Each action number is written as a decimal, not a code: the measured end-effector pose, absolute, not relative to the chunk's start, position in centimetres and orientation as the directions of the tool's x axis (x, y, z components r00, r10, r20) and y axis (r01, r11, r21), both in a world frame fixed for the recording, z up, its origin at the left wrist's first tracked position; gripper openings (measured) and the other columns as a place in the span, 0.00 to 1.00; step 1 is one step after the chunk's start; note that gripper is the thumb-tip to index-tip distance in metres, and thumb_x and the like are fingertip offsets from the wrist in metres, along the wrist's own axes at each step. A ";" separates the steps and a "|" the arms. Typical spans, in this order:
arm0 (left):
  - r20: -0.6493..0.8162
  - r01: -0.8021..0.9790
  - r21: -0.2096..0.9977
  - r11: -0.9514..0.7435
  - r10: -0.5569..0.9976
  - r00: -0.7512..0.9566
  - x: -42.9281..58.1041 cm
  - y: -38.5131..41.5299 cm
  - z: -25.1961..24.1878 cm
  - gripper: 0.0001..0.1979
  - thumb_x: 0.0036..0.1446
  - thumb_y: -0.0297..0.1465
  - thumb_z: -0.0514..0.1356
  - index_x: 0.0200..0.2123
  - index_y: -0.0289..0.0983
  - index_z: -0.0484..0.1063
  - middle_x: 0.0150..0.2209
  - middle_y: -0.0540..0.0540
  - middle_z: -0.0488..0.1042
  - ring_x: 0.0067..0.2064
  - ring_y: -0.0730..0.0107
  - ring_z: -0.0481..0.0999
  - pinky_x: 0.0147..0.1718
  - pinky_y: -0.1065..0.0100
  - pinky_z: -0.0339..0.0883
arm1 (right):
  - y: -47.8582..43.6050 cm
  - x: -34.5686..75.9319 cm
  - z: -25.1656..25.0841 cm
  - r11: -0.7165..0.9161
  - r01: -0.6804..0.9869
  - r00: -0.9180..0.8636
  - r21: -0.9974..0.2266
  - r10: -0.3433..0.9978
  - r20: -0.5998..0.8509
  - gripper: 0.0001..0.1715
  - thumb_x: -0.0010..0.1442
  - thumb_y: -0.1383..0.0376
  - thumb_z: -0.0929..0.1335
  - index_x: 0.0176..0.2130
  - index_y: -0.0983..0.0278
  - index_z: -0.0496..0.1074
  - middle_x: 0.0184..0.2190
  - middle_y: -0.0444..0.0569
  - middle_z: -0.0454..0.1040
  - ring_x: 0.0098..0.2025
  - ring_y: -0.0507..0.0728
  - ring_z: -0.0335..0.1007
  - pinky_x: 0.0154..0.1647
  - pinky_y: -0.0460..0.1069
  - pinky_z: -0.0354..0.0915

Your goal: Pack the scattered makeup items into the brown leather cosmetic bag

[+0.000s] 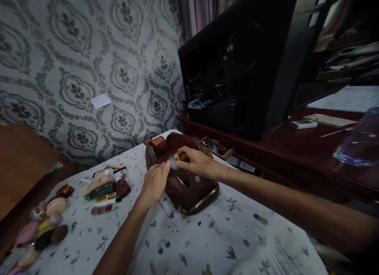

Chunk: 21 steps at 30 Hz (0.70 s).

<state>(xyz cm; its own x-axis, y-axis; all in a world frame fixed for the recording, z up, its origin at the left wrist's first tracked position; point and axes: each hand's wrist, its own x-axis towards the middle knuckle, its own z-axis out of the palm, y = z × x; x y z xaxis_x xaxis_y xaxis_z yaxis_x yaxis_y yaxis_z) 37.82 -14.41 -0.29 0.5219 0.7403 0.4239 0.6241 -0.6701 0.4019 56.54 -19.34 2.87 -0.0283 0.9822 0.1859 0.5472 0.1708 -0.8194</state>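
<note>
A brown leather bag with a gold zip lies on a white patterned cloth. My left hand rests on the bag's near left side, fingers together and pressed against it. My right hand reaches over the bag's top and pinches a small gold-capped item at the opening. What lies inside the bag is hidden.
Several cosmetics lie left of the bag, with more sponges and compacts at the far left edge. A dark wooden desk carries a black case, a phone and a clear container. Patterned wallpaper rises behind.
</note>
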 end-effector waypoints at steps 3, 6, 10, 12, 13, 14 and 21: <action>0.418 0.652 0.428 -0.626 0.777 0.472 37.7 -14.4 -0.6 0.34 0.70 0.49 0.36 0.25 0.40 0.73 0.32 0.39 0.81 0.42 0.54 0.81 0.46 0.57 0.71 | -19.0 56.4 3.4 0.095 0.591 -0.030 -0.801 0.995 0.096 0.11 0.60 0.61 0.69 0.42 0.64 0.70 0.33 0.47 0.76 0.35 0.55 0.72 0.34 0.47 0.66; 0.413 0.667 0.464 -0.584 0.808 0.420 37.5 -14.5 -0.9 0.36 0.69 0.49 0.36 0.23 0.39 0.74 0.29 0.38 0.81 0.39 0.53 0.81 0.41 0.59 0.70 | -18.6 56.2 3.9 0.050 0.658 -0.026 -0.751 0.999 0.044 0.11 0.62 0.60 0.68 0.43 0.64 0.71 0.37 0.48 0.78 0.38 0.55 0.74 0.35 0.46 0.66; 0.421 0.632 0.525 -0.570 0.819 0.390 37.0 -15.0 -1.2 0.38 0.70 0.48 0.35 0.27 0.38 0.78 0.34 0.40 0.82 0.42 0.56 0.81 0.46 0.59 0.69 | -18.0 55.6 4.6 0.024 0.785 -0.028 -0.620 1.000 0.003 0.13 0.64 0.62 0.67 0.47 0.66 0.71 0.43 0.49 0.79 0.42 0.55 0.76 0.37 0.45 0.66; 0.420 0.595 0.575 -0.561 0.827 0.373 36.8 -15.3 -1.3 0.37 0.70 0.47 0.36 0.27 0.39 0.79 0.35 0.41 0.83 0.43 0.57 0.81 0.48 0.59 0.68 | -17.5 55.1 4.9 0.026 0.824 -0.036 -0.566 0.999 -0.006 0.14 0.62 0.63 0.69 0.47 0.66 0.71 0.44 0.50 0.79 0.44 0.56 0.76 0.38 0.46 0.66; 0.420 0.579 0.597 -0.555 0.832 0.363 36.7 -15.4 -1.3 0.36 0.69 0.47 0.36 0.27 0.39 0.79 0.35 0.41 0.83 0.43 0.57 0.80 0.48 0.59 0.68 | -17.2 54.7 5.0 0.027 0.839 -0.038 -0.543 0.999 -0.009 0.15 0.61 0.64 0.69 0.47 0.66 0.71 0.44 0.51 0.79 0.44 0.57 0.76 0.39 0.46 0.66; 0.421 0.567 0.614 -0.549 0.836 0.353 36.5 -15.5 -1.3 0.35 0.69 0.47 0.37 0.27 0.39 0.79 0.35 0.41 0.83 0.42 0.57 0.80 0.48 0.58 0.68 | -16.9 54.4 5.1 0.030 0.855 -0.043 -0.517 0.999 -0.013 0.15 0.60 0.64 0.70 0.47 0.66 0.71 0.44 0.52 0.79 0.45 0.58 0.76 0.40 0.47 0.66; 0.460 0.546 0.601 -0.583 0.812 0.360 36.2 -15.7 -1.4 0.32 0.69 0.44 0.38 0.28 0.39 0.77 0.35 0.40 0.82 0.44 0.56 0.80 0.50 0.57 0.68 | -13.9 52.1 5.8 -0.026 0.930 0.003 -0.366 0.998 -0.065 0.22 0.58 0.66 0.72 0.52 0.66 0.69 0.53 0.61 0.75 0.54 0.66 0.74 0.46 0.50 0.69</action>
<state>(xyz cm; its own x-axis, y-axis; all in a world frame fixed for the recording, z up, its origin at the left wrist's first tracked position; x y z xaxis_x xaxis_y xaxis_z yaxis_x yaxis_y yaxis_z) 36.22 -15.68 -1.35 0.3601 0.8115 0.4601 0.5463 -0.5833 0.6011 52.07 -13.87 5.78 0.0025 0.9979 -0.0646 0.9304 -0.0260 -0.3655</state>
